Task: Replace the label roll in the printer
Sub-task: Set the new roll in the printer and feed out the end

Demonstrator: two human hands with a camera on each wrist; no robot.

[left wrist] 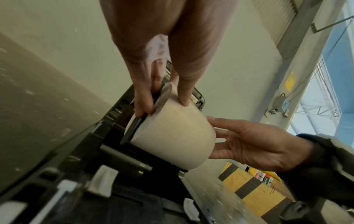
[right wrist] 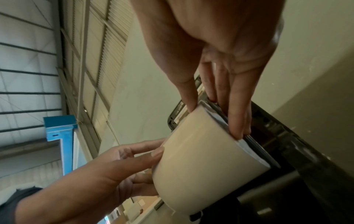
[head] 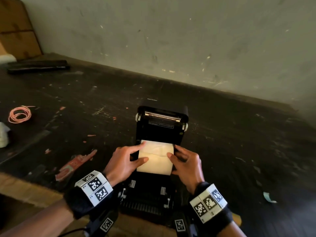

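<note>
The black label printer (head: 162, 127) stands on the dark table with its lid raised toward the wall and its bay open. A cream label roll (head: 157, 158) lies crosswise over the bay, held between both hands. My left hand (head: 142, 152) pinches the roll's left end, thumb on the paper and fingers at the end face. My right hand (head: 172, 150) holds the right end the same way. In the left wrist view the left hand (left wrist: 164, 106) grips the roll (left wrist: 172, 136) by its dark end disc. The right wrist view has the right hand (right wrist: 214, 121) on the roll (right wrist: 201, 159).
A pink coiled cord (head: 19, 114) and a white object (head: 3, 137) lie at the far left. A flat black item (head: 37, 65) sits at the back left. Red wrapper scraps (head: 75, 164) lie left of the printer and a teal scrap (head: 269, 197) to its right. The wall rises just behind.
</note>
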